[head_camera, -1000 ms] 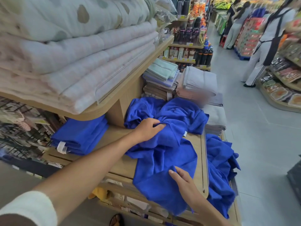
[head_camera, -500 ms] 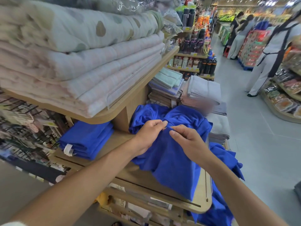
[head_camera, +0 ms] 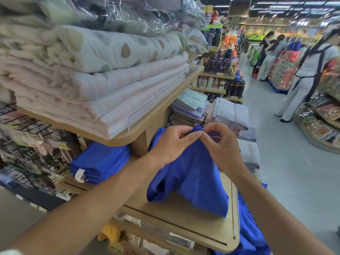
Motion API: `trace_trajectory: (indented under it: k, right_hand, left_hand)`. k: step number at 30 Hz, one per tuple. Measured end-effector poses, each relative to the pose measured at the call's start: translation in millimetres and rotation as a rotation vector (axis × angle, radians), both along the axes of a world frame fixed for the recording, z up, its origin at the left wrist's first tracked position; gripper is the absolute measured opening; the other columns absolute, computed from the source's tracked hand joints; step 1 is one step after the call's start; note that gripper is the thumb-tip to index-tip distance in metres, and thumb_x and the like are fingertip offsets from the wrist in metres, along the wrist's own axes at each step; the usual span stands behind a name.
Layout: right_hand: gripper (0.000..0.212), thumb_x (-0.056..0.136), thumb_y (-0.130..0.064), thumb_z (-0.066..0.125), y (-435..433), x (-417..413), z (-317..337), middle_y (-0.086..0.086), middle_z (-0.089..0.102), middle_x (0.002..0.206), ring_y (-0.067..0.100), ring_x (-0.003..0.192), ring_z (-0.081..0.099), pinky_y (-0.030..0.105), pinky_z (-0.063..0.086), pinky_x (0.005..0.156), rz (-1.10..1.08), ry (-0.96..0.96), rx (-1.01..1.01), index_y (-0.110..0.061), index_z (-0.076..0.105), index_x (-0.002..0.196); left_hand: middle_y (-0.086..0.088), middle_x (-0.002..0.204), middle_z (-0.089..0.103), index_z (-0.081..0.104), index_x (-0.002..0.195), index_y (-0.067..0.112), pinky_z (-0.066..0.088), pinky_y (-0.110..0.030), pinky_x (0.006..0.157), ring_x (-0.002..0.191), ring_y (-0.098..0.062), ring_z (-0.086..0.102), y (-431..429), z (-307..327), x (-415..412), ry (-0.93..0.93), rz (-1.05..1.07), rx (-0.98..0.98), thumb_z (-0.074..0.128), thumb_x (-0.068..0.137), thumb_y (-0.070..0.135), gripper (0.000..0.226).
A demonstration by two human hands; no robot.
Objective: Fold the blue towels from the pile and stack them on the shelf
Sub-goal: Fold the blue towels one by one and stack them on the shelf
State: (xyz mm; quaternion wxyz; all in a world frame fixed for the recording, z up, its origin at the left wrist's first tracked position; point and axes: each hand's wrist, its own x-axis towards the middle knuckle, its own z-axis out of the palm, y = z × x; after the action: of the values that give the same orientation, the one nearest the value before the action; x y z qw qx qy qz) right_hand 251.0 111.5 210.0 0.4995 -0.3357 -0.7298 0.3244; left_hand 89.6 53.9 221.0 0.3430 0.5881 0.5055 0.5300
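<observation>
Store linen aisle: my left hand (head_camera: 173, 142) and right hand (head_camera: 220, 147) pinch the same raised fold of a blue towel (head_camera: 193, 179). Their fingertips meet at its peak, above the right half of a wooden shelf (head_camera: 184, 216). On each hand the thumb and fingers are curled onto the cloth. The towel hangs from that grip like a tent, and its lower edges rest on the shelf board close to the right edge.

More loose blue towels (head_camera: 252, 234) spill over the shelf's right edge and hang below it. At the shelf's back left, tucked under an upper shelf (head_camera: 165, 107), lies a stack of folded blue towels (head_camera: 99, 161) with a white label at its front.

The upper shelf carries folded pale quilts (head_camera: 110, 85), with plastic-wrapped bedding on top. Beyond my hands, at the shelf's far end, sit stacks of grey towels (head_camera: 230, 113) and green towels (head_camera: 193, 99). To the right runs a grey-floored aisle, where shoppers (head_camera: 305, 70) stand at the displays.
</observation>
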Motion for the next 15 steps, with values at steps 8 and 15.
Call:
trace_trajectory:
  k: [8, 15]
  right_hand:
    - [0.026, 0.099, -0.02, 0.067, 17, 18, 81, 0.005, 0.051, 0.065, 0.012, 0.057, 0.047, 0.023, 0.038, 0.052, 0.213, 0.022, -0.1, -0.01, 0.058, 0.078]
    - [0.037, 0.093, -0.018, 0.07, 14, 39, 113, 0.019, 0.054, 0.085, 0.026, 0.081, 0.047, 0.041, 0.037, 0.078, 0.396, -0.01, -0.082, 0.015, 0.054, 0.086]
  left_hand:
    - [-0.013, 0.109, 0.076, 0.073, 0.115, 0.006, 0.052, -0.057, 0.1, 0.109, -0.033, 0.07, 18, 85, -8, 0.165, -0.141, 0.021, 0.065, 0.099, 0.019, 0.021]
    - [0.001, 0.094, 0.079, 0.077, 0.097, 0.029, 0.06, -0.033, 0.069, 0.083, -0.014, 0.074, 18, 127, -7, 0.195, -0.1, 0.072, 0.058, 0.103, 0.028, 0.021]
